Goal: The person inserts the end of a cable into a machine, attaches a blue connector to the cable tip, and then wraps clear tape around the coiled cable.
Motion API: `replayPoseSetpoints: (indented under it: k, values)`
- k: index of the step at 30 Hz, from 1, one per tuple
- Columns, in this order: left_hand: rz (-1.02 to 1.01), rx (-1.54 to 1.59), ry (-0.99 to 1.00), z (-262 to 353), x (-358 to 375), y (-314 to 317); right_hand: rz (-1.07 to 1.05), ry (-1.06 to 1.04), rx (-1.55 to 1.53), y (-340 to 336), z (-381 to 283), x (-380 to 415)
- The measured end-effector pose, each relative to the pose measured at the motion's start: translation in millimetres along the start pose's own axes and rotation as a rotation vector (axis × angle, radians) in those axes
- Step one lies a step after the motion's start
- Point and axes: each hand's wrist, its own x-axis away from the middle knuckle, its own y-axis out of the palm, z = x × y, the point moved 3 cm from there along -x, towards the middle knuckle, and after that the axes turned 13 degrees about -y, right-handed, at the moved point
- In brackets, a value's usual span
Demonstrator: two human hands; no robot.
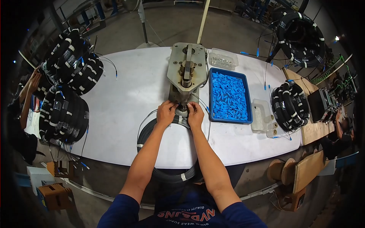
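Note:
A metal bench press (185, 68) stands in the middle of the white table. At its foot my left hand (166, 113) is closed in a pinch, where a thin black cable (146, 118) loops up to it. My right hand (195, 114) is also closed, with thumb and fingertips together just right of the press's lower tip; the small piece between them is too hidden to name. Beneath my wrists lies a coil of black cable (143, 137), bound with white tape and hanging over the table's front edge.
Right of the press are a blue tray (249, 99) of small blue parts, a clear box (224, 57) behind it and another clear container (260, 114). Taped cable coils (64, 114) stack at left, and another coil stack (290, 106) sits at right. Co-workers' arms show at both sides.

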Motion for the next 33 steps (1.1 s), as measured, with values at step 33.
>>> replayPoseSetpoints:
  k: [33]
  values:
    - [-0.082, 0.1, -0.041, -15, -4, 1, -0.037, 0.008, -0.002, -7, -10, 5]
